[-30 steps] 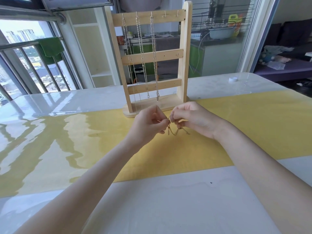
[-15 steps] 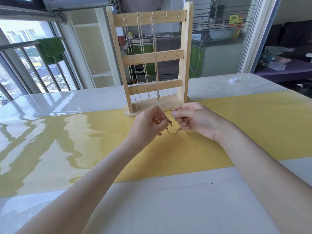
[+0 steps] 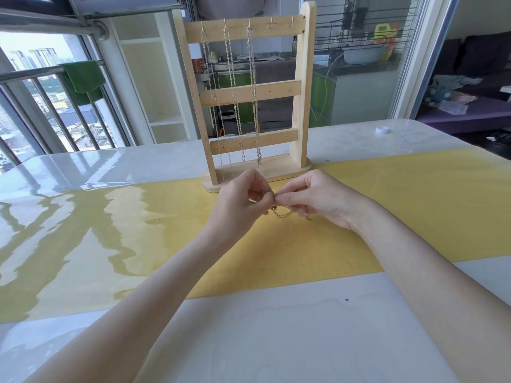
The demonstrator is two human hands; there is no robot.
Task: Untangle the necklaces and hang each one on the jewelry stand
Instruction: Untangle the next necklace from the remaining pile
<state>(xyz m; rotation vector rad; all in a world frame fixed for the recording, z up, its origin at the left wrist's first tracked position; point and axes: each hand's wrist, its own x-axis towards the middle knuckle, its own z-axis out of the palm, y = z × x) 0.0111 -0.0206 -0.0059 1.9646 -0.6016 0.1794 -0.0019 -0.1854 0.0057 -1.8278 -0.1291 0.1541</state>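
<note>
Sunlit tabletop [image 3: 83,172], mid-runner: left hand [image 3: 243,200] and right hand [image 3: 312,200] both pinch the gold necklace [image 3: 280,212] before the jewelry stand [image 3: 249,92]; tease loops apart gently, never yanking.

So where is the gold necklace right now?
Low centre of the head view, the gold necklace is pinched between the left hand and right hand, just in front of the wooden jewelry stand.

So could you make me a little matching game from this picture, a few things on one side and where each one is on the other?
Things:
1. gold chain
2. silver necklaces
3. white cap
4. green cloth

Places:
A. draped over the balcony railing
B. hanging on the jewelry stand
C. pinched between left hand and right hand
D. far right of the table

Pairs: 1-C, 2-B, 3-D, 4-A
</note>
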